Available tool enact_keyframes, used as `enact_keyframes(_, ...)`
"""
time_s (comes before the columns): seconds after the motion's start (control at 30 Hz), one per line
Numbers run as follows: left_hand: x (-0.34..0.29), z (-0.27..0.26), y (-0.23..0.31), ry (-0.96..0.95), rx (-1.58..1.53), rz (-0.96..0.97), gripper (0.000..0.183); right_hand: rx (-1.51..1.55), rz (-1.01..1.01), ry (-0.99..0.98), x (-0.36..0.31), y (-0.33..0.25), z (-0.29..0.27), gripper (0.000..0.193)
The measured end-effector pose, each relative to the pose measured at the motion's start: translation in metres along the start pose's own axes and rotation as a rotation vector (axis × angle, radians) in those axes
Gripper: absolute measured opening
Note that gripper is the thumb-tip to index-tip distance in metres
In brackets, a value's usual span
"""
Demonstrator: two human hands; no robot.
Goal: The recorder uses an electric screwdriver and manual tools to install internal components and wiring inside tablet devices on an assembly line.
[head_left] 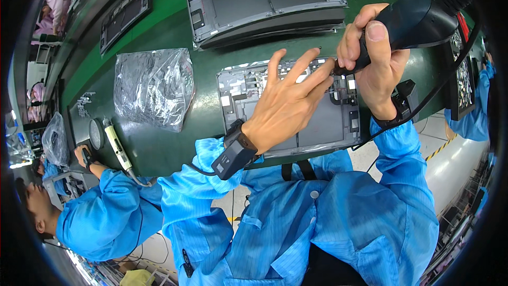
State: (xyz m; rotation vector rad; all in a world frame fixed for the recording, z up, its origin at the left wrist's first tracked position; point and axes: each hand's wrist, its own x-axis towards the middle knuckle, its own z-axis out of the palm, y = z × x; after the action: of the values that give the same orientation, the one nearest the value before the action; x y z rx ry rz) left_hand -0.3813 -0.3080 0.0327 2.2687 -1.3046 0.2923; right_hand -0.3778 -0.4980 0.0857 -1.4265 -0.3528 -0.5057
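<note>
A laptop base (317, 119) with its inside exposed lies on the green bench in front of me. My left hand (286, 103) is spread palm down over it, fingers stretched toward its far edge. The index finger and thumb come close to the tip of a black electric screwdriver (415, 21). My right hand (378, 58) is wrapped around that screwdriver, which is tilted with its tip down at the far right part of the base. Fingers hide the exact point of contact. Both wrists carry black strapped devices.
Several more laptop bases (264, 0) are stacked beyond. On the left lie a clear plastic bag (153, 87) with dark contents, a pale screwdriver (117, 145) and another opened laptop part (126, 15). A co-worker (106, 212) in blue sits at left. A black cable (444, 77) hangs at right.
</note>
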Motion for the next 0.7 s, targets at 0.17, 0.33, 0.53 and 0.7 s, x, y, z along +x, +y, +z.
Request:
enact_keyframes(0.17,-0.0005,0.0008,0.0007,0.016,0.002,-0.010,0.033,-0.022,-0.004,0.010,-0.0039,-0.0016,0.0060,0.028)
enact_keyframes(0.33,-0.0014,0.0010,0.0005,0.021,-0.005,-0.017,0.032,-0.056,-0.069,-0.047,-0.0063,-0.0003,0.0052,0.027)
enact_keyframes(0.53,-0.0014,0.0030,0.0003,0.036,0.004,-0.023,0.032,-0.043,-0.025,0.004,-0.0057,0.0009,0.0069,0.024)
enact_keyframes(0.7,-0.0020,0.0045,0.0010,0.035,0.016,-0.022,0.032,-0.031,0.002,0.012,-0.0068,-0.0002,0.0092,0.022)
